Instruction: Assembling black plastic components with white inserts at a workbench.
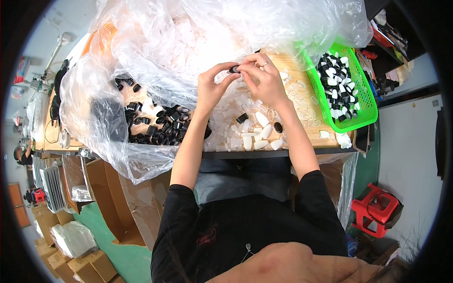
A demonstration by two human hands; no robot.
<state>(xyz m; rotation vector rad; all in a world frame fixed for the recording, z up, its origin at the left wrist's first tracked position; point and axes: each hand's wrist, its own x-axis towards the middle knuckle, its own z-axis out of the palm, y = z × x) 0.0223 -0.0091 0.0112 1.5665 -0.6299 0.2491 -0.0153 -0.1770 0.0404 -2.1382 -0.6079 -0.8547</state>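
Above the table, my left hand (213, 86) pinches a small black cap (234, 69) between thumb and fingertips. The fingers of my right hand (265, 79), which wears a ring, are closed on the cap's other side. Below my hands lies a heap of small clear plastic pieces (225, 115). Several white caps (261, 119) are by the table's front edge, with a black piece (278, 127) among them. Many black caps (167, 125) are heaped left of my left forearm. My fingers partly hide the cap.
A green basket (366, 89) of black and white pieces stands at the right. Clear plastic sheeting (155, 52) covers the table's back and left. Flat clear rings (302, 101) lie beside the basket. Open cardboard boxes (111, 200) stand below the table, and a red stool (377, 210) is at the right.
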